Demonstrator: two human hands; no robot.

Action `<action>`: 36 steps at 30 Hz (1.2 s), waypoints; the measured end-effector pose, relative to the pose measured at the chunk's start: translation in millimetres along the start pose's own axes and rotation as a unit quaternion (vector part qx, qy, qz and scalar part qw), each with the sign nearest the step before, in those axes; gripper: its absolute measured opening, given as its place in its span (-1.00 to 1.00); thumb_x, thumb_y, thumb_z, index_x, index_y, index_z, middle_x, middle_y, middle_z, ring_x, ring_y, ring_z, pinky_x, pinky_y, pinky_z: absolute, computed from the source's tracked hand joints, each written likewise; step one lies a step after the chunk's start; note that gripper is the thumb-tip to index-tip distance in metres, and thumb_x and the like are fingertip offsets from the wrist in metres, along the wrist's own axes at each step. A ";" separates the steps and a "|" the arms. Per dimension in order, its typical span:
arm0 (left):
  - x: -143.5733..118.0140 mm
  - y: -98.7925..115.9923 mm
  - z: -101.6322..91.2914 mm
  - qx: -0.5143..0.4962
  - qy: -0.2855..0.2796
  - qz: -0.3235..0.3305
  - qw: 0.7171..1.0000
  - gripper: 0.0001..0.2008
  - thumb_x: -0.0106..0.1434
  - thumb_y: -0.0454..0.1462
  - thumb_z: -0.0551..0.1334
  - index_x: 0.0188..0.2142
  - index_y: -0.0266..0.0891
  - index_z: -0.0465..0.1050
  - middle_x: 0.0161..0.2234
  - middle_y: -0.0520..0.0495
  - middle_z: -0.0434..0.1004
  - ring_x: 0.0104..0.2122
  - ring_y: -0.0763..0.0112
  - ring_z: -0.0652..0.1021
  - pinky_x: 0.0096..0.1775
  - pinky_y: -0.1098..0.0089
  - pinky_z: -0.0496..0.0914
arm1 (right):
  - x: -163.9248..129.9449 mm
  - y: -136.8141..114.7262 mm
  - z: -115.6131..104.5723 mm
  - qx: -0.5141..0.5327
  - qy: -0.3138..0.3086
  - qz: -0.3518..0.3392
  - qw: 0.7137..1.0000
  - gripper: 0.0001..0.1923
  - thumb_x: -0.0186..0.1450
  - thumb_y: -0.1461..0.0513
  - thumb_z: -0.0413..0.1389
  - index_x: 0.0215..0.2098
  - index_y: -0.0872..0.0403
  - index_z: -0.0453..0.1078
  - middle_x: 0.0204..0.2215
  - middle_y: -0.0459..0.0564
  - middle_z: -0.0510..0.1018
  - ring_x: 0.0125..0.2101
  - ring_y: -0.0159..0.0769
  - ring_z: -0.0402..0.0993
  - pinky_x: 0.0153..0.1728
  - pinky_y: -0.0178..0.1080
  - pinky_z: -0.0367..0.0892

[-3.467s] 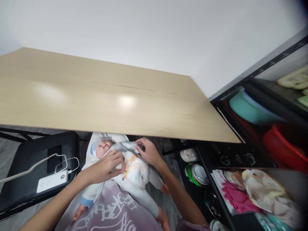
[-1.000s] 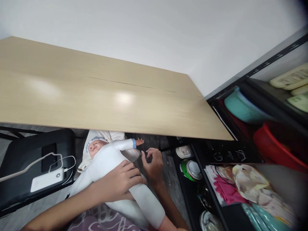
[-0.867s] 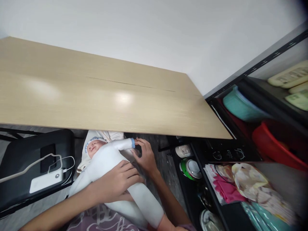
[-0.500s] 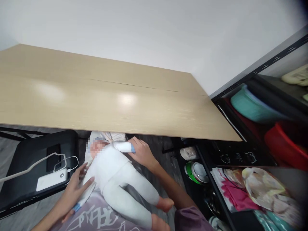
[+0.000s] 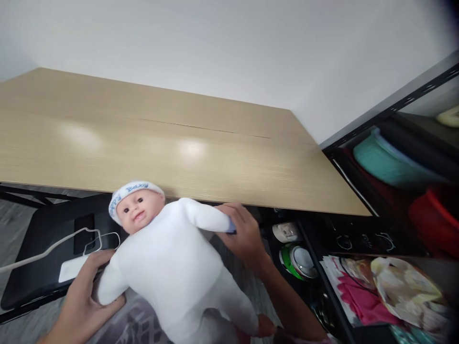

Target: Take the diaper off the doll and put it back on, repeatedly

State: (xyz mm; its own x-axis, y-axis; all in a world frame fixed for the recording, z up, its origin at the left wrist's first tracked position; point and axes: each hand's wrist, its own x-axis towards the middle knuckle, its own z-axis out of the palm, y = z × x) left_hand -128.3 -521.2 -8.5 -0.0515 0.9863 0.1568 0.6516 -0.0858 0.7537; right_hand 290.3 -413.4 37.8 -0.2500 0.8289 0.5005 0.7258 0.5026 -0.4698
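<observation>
In the head view, the white cap (image 5: 132, 189) on the doll (image 5: 172, 267) carries blue lettering that reads "ppy Baby", its first letters curving out of clear sight. White script on the purple garment (image 5: 143, 320) below is blurred and partly covered, so it cannot be read. The white marks on the dark shelf unit (image 5: 344, 224) are too small to make out.

The pale wood-grain table (image 5: 222, 157) stretches across, a thin dark line running along its top, with a plain white wall (image 5: 186, 43) behind. At the left, a black seat (image 5: 36, 258) bears a white box-shaped device (image 5: 70, 269) and a pale cable (image 5: 46, 251) above a grey floor (image 5: 19, 212). At the right, the shelving holds a turquoise basin (image 5: 390, 160), a red basin (image 5: 435, 217) and a pink cloth (image 5: 362, 298) beside a pale plastic bag (image 5: 405, 282).

The doll is over the person's lap, before the table's near edge, which its head overlaps in view; contact there cannot be told. Its long axis slants, head to the upper left, legs to the lower right, face and chest toward the camera. The left hand (image 5: 86, 296) is curled around one white-sleeved arm; the right hand (image 5: 242, 234) grips the other at its blue cuff, arm stretched out to the right.
</observation>
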 end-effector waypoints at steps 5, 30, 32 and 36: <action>88.8 61.4 -21.0 0.088 -0.074 0.162 0.980 -0.30 0.27 0.06 0.45 0.36 0.32 0.35 0.18 0.08 0.73 0.02 -0.09 0.76 -0.02 0.02 0.67 | -5.6 12.6 -37.8 -0.023 0.093 0.086 0.992 -0.77 0.51 0.04 0.30 0.07 -0.11 0.54 -0.10 0.04 0.69 -0.10 0.01 0.64 -0.07 -0.02 0.56; 375.6 51.5 79.7 0.317 -0.083 0.153 0.933 -0.36 0.49 0.26 0.24 0.06 -0.30 0.53 0.00 -0.45 0.73 -0.05 -0.19 0.69 -0.04 0.14 0.34 | 130.6 181.0 44.2 -0.085 0.007 0.198 0.976 -0.39 0.53 -0.33 0.05 -0.05 0.01 0.46 -0.14 0.19 0.72 -0.18 0.04 0.59 -0.21 -0.14 0.27; 397.0 42.1 88.3 0.318 -0.072 0.176 0.929 -0.37 0.50 0.25 0.22 0.06 -0.30 0.53 -0.02 -0.43 0.73 -0.04 -0.20 0.70 -0.02 0.13 0.36 | 142.9 193.9 50.5 -0.105 -0.001 0.192 0.976 -0.38 0.54 -0.33 0.03 -0.03 0.02 0.46 -0.16 0.18 0.72 -0.20 0.03 0.60 -0.23 -0.15 0.26; 444.9 27.1 105.7 0.340 -0.046 0.215 0.914 -0.34 0.50 0.29 0.17 0.06 -0.27 0.55 -0.08 -0.42 0.74 -0.06 -0.26 0.72 -0.03 0.08 0.41 | 173.5 224.8 60.3 -0.133 -0.014 0.172 0.976 -0.37 0.54 -0.34 0.05 0.02 0.02 0.46 -0.20 0.16 0.72 -0.24 0.04 0.62 -0.25 -0.16 0.27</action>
State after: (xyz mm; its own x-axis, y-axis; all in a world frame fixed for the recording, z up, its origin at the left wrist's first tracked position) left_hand -53.5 -69.8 14.2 0.3643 0.8922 0.2670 0.9178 -0.3925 0.0592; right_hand 371.5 -141.7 -24.8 0.0244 0.9454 0.3250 0.9100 0.1136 -0.3988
